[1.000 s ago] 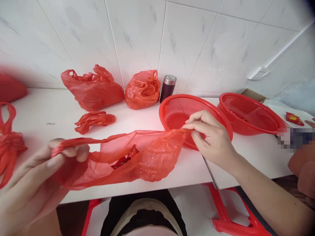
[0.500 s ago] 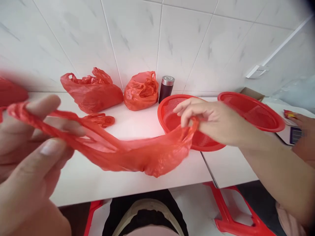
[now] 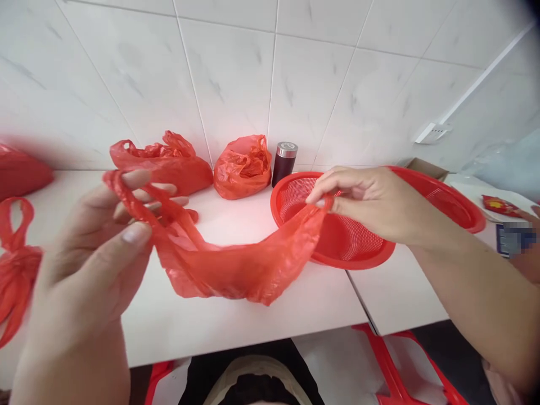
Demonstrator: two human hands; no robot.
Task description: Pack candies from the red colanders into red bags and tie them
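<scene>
A thin red plastic bag (image 3: 236, 270) is stretched between my two hands above the white table (image 3: 202, 332). My left hand (image 3: 113, 242) has the bag's twisted handles looped over its fingers, with the thumb pressing on them. At the other end, my right hand (image 3: 346, 194) pinches a corner of the bag between thumb and fingertips. That hand is over a red perforated basket (image 3: 291, 188), which shows a bare red bottom where I can see in. Behind my left fingers lies a small crumpled red bag (image 3: 192, 216), mostly hidden.
Full red bags (image 3: 242, 169) and a dark flask (image 3: 284, 163) stand along the tiled wall. Another red basket (image 3: 447, 197) is at right, near a scale (image 3: 508, 239) and a co-worker's hand holding a red packet (image 3: 500, 205). At far left is a knotted red bag (image 3: 17, 270).
My left hand has moved right and away from the camera, so the bag sags more between my hands. The view has shifted slightly, and the knotted bag at left now shows.
</scene>
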